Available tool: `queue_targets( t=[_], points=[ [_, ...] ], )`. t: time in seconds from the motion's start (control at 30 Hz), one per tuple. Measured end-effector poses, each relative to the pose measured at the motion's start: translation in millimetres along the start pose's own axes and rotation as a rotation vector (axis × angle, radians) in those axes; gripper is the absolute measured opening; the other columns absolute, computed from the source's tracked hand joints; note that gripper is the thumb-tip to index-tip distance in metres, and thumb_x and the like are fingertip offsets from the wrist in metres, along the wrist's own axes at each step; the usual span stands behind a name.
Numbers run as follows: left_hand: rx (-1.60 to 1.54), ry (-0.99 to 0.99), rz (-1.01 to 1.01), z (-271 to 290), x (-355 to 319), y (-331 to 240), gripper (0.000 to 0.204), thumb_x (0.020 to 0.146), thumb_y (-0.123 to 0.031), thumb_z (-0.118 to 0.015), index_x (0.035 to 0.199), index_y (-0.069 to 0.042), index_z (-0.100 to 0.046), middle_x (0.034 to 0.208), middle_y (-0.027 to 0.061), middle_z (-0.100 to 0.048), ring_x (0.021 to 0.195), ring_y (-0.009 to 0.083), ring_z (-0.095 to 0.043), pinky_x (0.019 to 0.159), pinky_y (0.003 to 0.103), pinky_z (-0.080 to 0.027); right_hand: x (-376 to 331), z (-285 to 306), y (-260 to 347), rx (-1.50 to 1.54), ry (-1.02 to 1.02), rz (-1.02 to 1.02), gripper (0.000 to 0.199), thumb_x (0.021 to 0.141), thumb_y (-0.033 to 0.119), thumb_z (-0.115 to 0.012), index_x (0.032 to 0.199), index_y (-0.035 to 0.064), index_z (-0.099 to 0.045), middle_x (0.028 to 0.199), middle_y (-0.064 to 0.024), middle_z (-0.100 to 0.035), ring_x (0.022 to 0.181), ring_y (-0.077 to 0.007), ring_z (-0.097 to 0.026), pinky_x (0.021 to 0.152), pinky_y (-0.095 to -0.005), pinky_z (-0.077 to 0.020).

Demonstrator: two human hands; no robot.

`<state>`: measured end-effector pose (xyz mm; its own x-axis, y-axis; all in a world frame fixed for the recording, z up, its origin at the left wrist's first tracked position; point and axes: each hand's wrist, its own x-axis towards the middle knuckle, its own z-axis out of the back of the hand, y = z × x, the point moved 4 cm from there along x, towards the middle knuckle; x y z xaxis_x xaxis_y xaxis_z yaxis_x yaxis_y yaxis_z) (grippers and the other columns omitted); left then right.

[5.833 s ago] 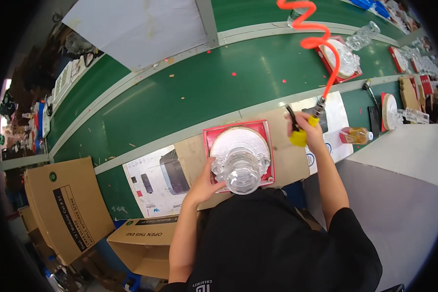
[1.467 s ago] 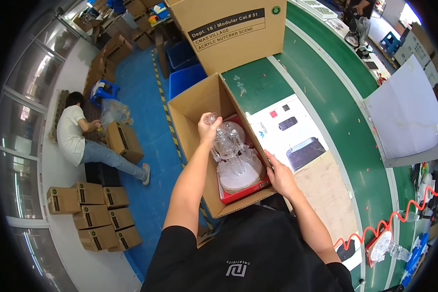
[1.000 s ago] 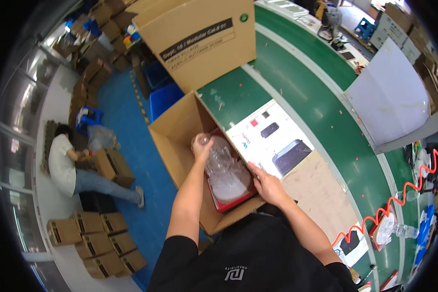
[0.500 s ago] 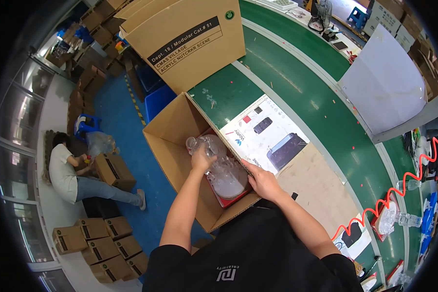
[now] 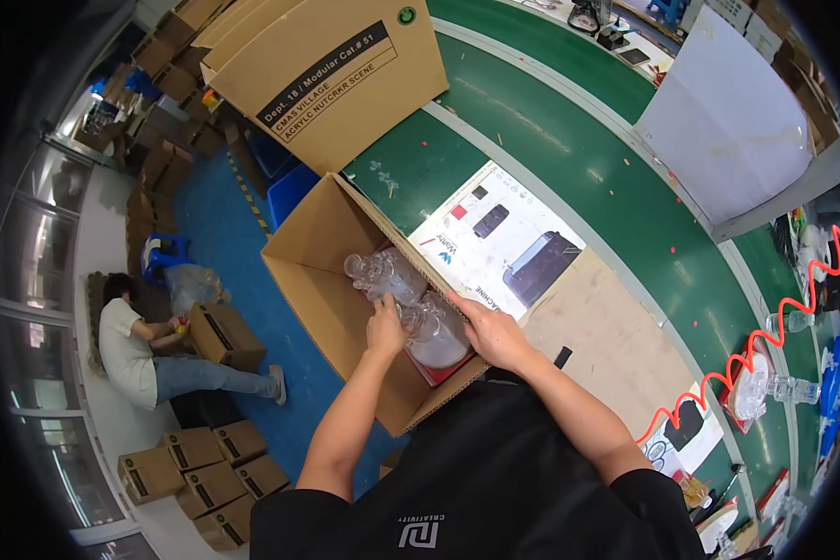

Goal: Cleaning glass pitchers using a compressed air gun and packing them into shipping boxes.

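Left hand (image 5: 385,329): fingers bent against the side of the clear figure (image 5: 414,297); whether they grip or merely touch, cannot tell. Right hand (image 5: 497,338): fingers and thumb closed over the right-side rim of the carton (image 5: 301,224). Figure sits with its red tray (image 5: 434,376) inside the carton, near the wall by the counter (image 5: 495,98). Judgement on handling: bear low, near the base, since the slender upper parts look easy to snap; apply force evenly to avoid tilting the tray; brace the wall right-handed. Printed sheet (image 5: 495,245) on counter, just beside the rim.
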<state>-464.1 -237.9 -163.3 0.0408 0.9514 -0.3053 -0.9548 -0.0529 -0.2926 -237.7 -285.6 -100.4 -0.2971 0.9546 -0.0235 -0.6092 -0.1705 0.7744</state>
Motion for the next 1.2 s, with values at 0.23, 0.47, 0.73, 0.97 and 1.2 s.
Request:
queue_targets(
  t=[0.23, 0.47, 0.73, 0.97, 1.2],
  points=[
    [0.138, 0.062, -0.119, -24, -15, -24, 0.075, 0.084, -0.045, -0.069, 0.135, 0.0, -0.037, 0.123, 0.0252, -0.053, 0.102, 0.0447, -0.061, 0.084, 0.051, -0.051, -1, -19, -20, 0.114, -0.09, -0.084, 0.057, 0.082, 0.012, -0.054, 0.138, 0.0186, -0.048, 0.121, -0.0153, -0.063, 0.091, -0.0355, -0.067, 0.07, -0.045, -0.0553],
    [0.462, 0.149, -0.376, -64, -46, -35, 0.063, 0.087, -0.035, -0.065, 0.135, 0.0, -0.042, 0.123, 0.0242, -0.056, 0.104, 0.0413, -0.061, 0.079, 0.048, -0.053, 21, -33, -17, -0.031, -0.2, -0.02, 0.03, 0.079, 0.022, -0.062, 0.108, 0.0139, -0.061, 0.084, -0.0123, -0.069, 0.077, -0.034, -0.069, 0.063, -0.0463, -0.0538],
    [0.635, -0.022, -0.205, 28, 5, 65, 0.062, 0.09, -0.043, -0.06, 0.137, -0.004, -0.046, 0.127, 0.0253, -0.052, 0.109, 0.0406, -0.058, 0.084, 0.048, -0.052, -3, -18, -16, 0.174, -0.36, 0.002, 0.041, 0.082, 0.038, -0.066, 0.103, 0.0034, -0.058, 0.104, -0.016, -0.064, 0.103, -0.0353, -0.06, 0.084, -0.0498, -0.0484],
    [0.65, -0.279, 0.26, 125, -12, 157, 0.062, 0.093, -0.051, -0.055, 0.138, -0.008, -0.049, 0.131, 0.0263, -0.049, 0.113, 0.0399, -0.056, 0.088, 0.048, -0.051, -83, -12, -37, 0.357, -0.222, -0.054, 0.055, 0.086, 0.04, -0.065, 0.122, 0.003, -0.047, 0.118, -0.0201, -0.057, 0.109, -0.0377, -0.057, 0.087, -0.0488, -0.0484],
    [0.305, -0.322, 0.403, 113, -139, 65, 0.06, 0.096, -0.051, -0.049, 0.139, -0.009, -0.051, 0.135, 0.025, -0.048, 0.119, 0.0374, -0.054, 0.096, 0.048, -0.046, -179, -41, -61, 0.445, -0.254, -0.153, 0.044, 0.093, 0.034, -0.057, 0.128, 0.0073, -0.052, 0.123, -0.0138, -0.059, 0.112, -0.0334, -0.057, 0.089, -0.0423, -0.0508]
  ],
)
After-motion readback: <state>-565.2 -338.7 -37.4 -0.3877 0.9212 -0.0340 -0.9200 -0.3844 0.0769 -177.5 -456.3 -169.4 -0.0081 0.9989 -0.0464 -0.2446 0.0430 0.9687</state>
